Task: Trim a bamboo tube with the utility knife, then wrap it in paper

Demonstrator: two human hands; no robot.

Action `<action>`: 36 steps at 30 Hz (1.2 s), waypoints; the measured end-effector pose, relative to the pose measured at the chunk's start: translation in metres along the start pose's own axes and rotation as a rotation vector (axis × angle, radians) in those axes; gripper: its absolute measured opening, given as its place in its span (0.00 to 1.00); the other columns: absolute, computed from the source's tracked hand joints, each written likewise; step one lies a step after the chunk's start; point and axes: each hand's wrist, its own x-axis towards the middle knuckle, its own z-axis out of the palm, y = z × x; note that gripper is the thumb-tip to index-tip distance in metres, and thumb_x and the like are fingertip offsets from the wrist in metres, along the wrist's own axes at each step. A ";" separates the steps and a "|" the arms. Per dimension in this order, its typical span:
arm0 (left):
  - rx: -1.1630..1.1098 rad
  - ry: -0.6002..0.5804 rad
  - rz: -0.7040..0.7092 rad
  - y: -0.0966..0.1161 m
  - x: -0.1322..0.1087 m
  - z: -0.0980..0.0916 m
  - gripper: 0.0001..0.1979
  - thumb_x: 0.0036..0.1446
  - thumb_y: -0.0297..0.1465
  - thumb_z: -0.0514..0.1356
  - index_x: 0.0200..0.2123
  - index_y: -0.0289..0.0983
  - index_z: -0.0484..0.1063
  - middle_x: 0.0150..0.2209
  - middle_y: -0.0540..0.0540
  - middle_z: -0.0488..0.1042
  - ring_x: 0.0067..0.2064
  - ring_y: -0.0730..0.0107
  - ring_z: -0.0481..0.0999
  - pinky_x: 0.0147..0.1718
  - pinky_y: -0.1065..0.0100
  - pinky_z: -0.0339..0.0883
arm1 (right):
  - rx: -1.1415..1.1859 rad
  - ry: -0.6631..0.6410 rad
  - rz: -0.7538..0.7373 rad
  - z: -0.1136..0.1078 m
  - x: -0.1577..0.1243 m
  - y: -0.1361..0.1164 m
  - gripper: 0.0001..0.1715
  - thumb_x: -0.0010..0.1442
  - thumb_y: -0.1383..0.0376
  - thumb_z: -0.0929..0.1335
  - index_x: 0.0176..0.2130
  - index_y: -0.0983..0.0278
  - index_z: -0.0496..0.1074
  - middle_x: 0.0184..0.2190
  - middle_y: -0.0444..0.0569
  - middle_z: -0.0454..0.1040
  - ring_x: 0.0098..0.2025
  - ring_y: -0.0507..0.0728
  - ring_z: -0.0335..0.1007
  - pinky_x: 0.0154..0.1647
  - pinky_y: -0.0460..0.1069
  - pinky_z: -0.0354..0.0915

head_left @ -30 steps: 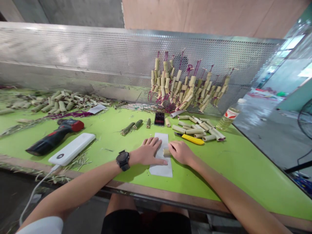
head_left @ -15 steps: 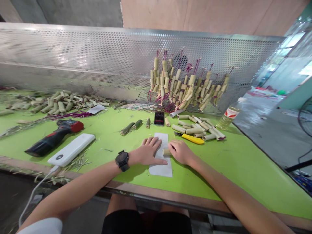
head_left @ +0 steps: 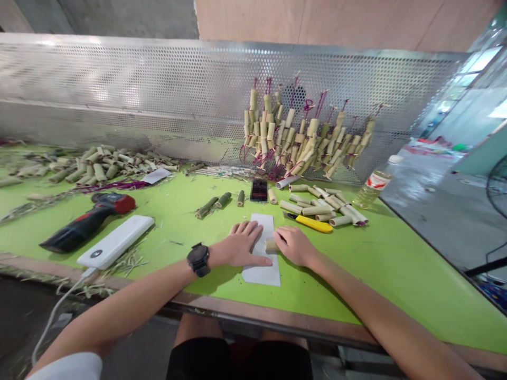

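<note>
My left hand (head_left: 242, 245) lies flat, fingers stretched out, pressing down the left side of a pale sheet of sandpaper (head_left: 263, 266) on the green table (head_left: 380, 264). My right hand (head_left: 293, 245) is closed on a short pale bamboo piece (head_left: 271, 245) and holds its end against the sheet. A black watch (head_left: 197, 259) sits on my left wrist.
A yellow utility knife (head_left: 312, 224) and several cut bamboo pieces (head_left: 322, 207) lie just behind my right hand. Bamboo bundles tied with purple cord (head_left: 301, 140) lean on the perforated metal panel. A red cordless drill (head_left: 87, 221), a white power bank (head_left: 116, 241) and a plastic bottle (head_left: 372, 189) are also here.
The hands hold nearly the same place on the sheet; only the camera has shifted slightly.
</note>
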 end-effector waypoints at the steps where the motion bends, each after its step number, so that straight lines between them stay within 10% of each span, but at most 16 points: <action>1: -0.002 -0.001 -0.001 0.001 0.000 -0.001 0.61 0.52 0.72 0.43 0.75 0.33 0.44 0.74 0.31 0.43 0.74 0.35 0.42 0.68 0.43 0.40 | 0.000 0.001 0.000 0.000 0.000 0.000 0.23 0.73 0.61 0.57 0.26 0.61 0.61 0.25 0.45 0.68 0.29 0.54 0.61 0.34 0.50 0.53; 36: -0.025 -0.020 -0.004 0.001 -0.002 -0.003 0.60 0.52 0.72 0.43 0.75 0.36 0.42 0.75 0.33 0.42 0.73 0.33 0.41 0.67 0.42 0.41 | 0.016 -0.006 0.016 -0.003 -0.003 -0.003 0.21 0.72 0.62 0.58 0.27 0.61 0.63 0.26 0.46 0.70 0.31 0.54 0.62 0.34 0.50 0.52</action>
